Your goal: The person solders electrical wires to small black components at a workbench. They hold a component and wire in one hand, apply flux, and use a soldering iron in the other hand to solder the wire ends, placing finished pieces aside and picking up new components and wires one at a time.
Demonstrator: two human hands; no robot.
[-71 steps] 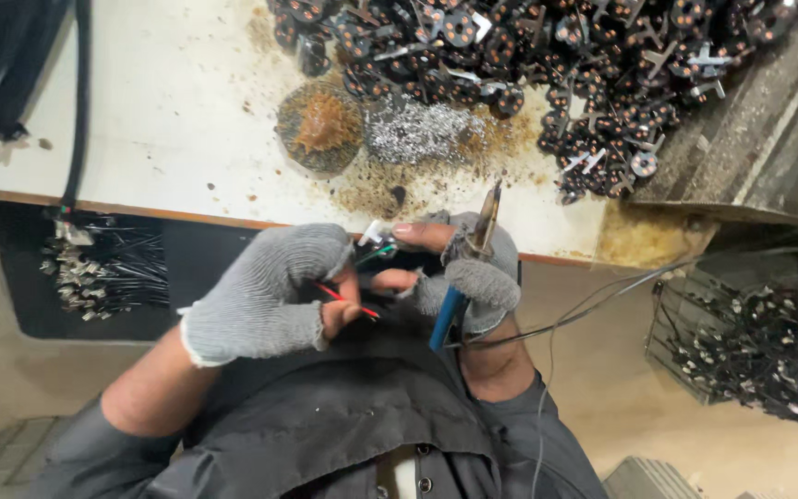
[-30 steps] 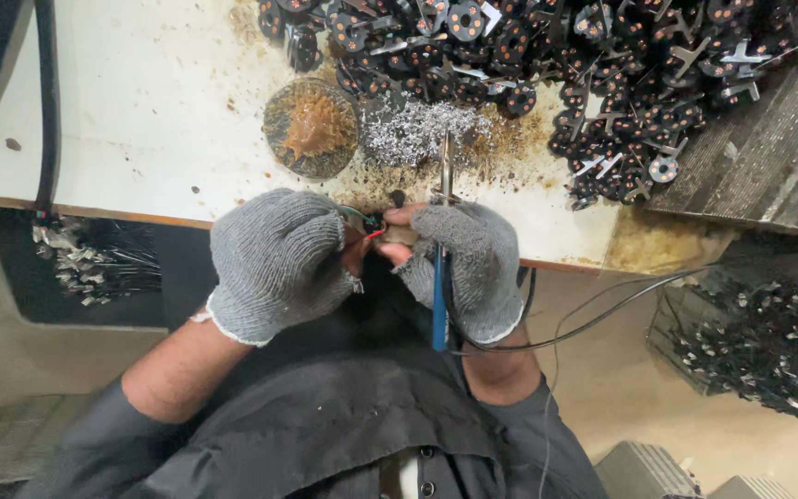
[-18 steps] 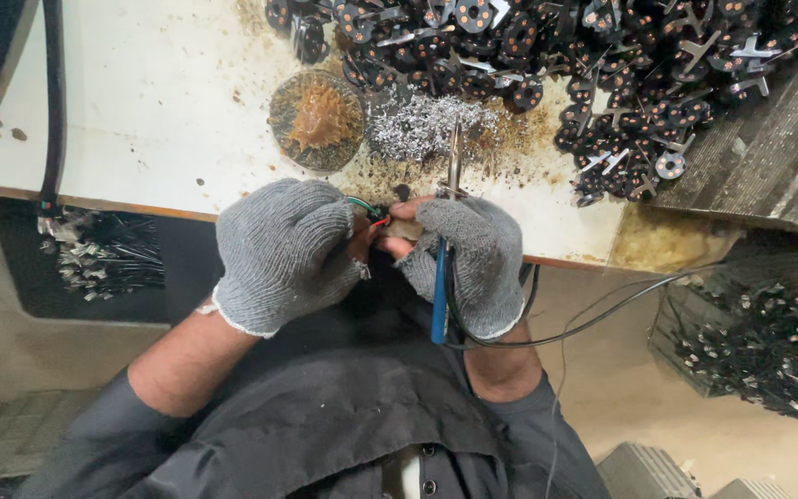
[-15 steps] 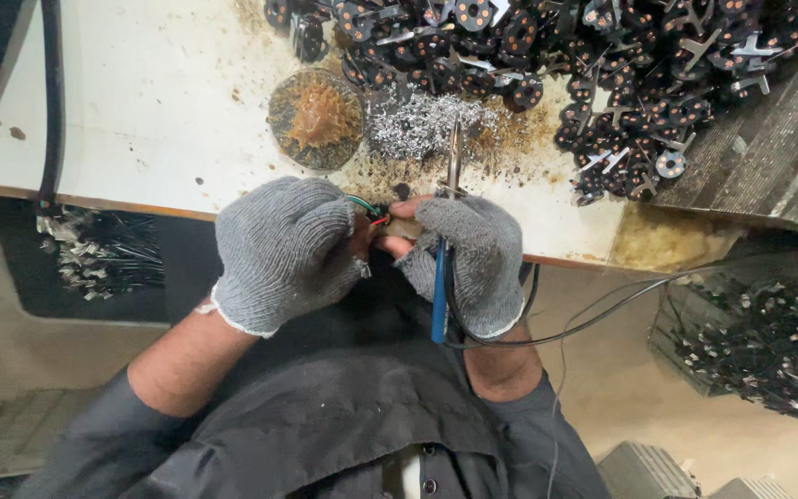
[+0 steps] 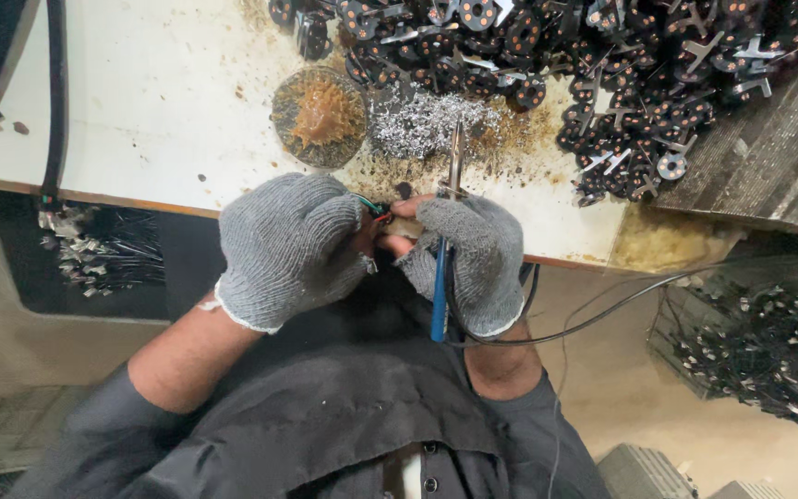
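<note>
Here, left hand clenched on half-hidden coloured wires, right hand gripping blue-handled pliers, tips indistinct.

No packages, labels, signs or screens show anywhere around the hands: not on the desk ahead of them, nor to either side or below
</note>
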